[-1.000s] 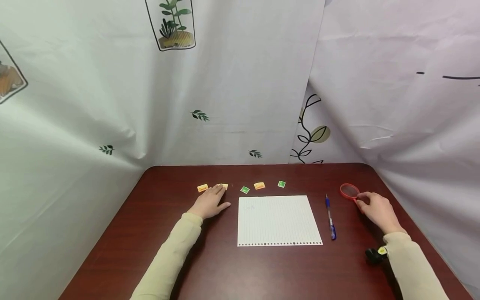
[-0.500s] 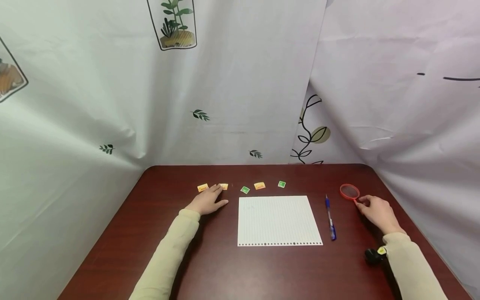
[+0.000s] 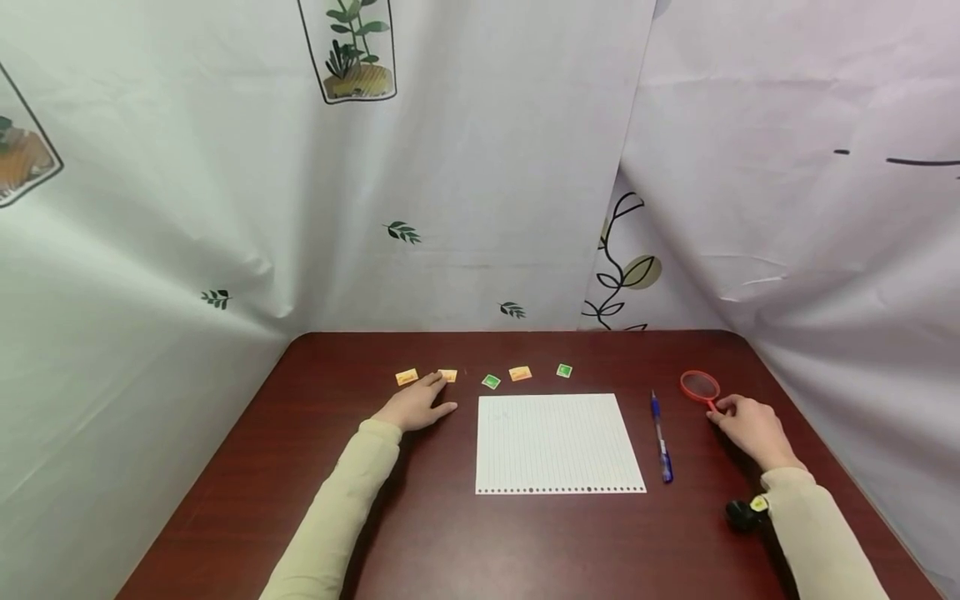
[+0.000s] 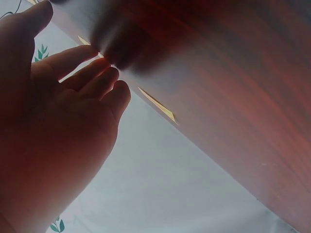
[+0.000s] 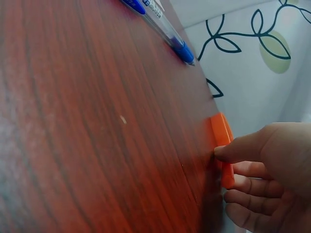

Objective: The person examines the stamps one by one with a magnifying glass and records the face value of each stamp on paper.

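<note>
My right hand (image 3: 757, 429) pinches the handle of a red magnifying glass (image 3: 699, 372) between thumb and fingers at the table's right side. In the right wrist view its handle (image 5: 227, 174) shows orange, with the thumb (image 5: 238, 148) on it. My left hand (image 3: 414, 407) is stretched out with straight fingers at a small yellow stamp-like paper (image 3: 449, 375), partly covering it. Whether the fingertips press on that paper I cannot tell. Another yellow paper (image 3: 407, 377) lies just to its left; in the left wrist view one yellow paper (image 4: 158, 104) appears edge-on.
A sheet of lined paper (image 3: 558, 442) lies mid-table, with a blue pen (image 3: 661, 437) to its right. Beyond the sheet are two small green papers (image 3: 491, 382) and a yellow one (image 3: 520, 373). A white patterned curtain (image 3: 465, 167) hangs around the dark red table (image 3: 525, 550).
My left hand has drawn back slightly to the left, uncovering more of the yellow paper. My right hand has shifted a little down the magnifying glass handle. The papers and pen stay put.
</note>
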Demonstrator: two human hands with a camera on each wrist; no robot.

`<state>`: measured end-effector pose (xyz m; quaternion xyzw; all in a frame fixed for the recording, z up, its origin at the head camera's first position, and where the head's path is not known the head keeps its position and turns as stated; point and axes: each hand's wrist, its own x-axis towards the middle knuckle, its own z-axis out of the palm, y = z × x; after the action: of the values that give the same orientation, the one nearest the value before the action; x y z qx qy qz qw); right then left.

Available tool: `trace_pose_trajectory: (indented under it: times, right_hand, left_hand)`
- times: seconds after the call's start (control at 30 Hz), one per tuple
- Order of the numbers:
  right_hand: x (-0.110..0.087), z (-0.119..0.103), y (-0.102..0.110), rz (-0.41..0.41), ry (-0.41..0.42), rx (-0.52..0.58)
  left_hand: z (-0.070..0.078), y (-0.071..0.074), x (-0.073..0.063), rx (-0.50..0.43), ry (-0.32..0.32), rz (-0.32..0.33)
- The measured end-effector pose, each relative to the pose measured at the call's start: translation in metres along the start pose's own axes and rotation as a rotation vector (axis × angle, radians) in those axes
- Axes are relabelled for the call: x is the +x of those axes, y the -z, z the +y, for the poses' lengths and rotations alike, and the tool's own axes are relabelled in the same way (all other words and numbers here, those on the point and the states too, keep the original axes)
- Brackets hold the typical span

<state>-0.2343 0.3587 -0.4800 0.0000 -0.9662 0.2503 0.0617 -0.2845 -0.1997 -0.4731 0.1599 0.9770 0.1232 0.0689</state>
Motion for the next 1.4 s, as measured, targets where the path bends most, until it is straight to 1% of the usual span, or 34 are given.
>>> trace_pose_trajectory:
  times: [0.33,0.47,0.83,1.03,1.17,1.4]
  right_hand:
    - [0.0,-0.004,0.002,-0.016,-0.045,0.018]
    - [-0.001,-0.004,0.002,-0.02,-0.039,0.028]
    - [0.002,-0.008,-0.003,0.017,-0.02,0.08]
    - [0.006,-0.021,-0.006,0.058,-0.002,0.108]
    - [0.01,-0.033,-0.01,0.068,0.004,0.141]
    - [0.02,-0.062,-0.015,0.121,0.034,0.191]
  left_hand:
    - [-0.002,-0.002,0.001,-0.007,0.0,-0.008]
    - [-0.002,-0.002,0.001,-0.012,-0.001,-0.016]
    - [0.0,-0.001,0.001,-0.051,0.006,-0.016]
    - [0.0,0.0,0.001,-0.083,0.01,0.0]
    - [-0.001,-0.001,0.002,-0.084,-0.008,0.014]
    - [0.0,-0.001,0.003,-0.1,-0.018,0.042]
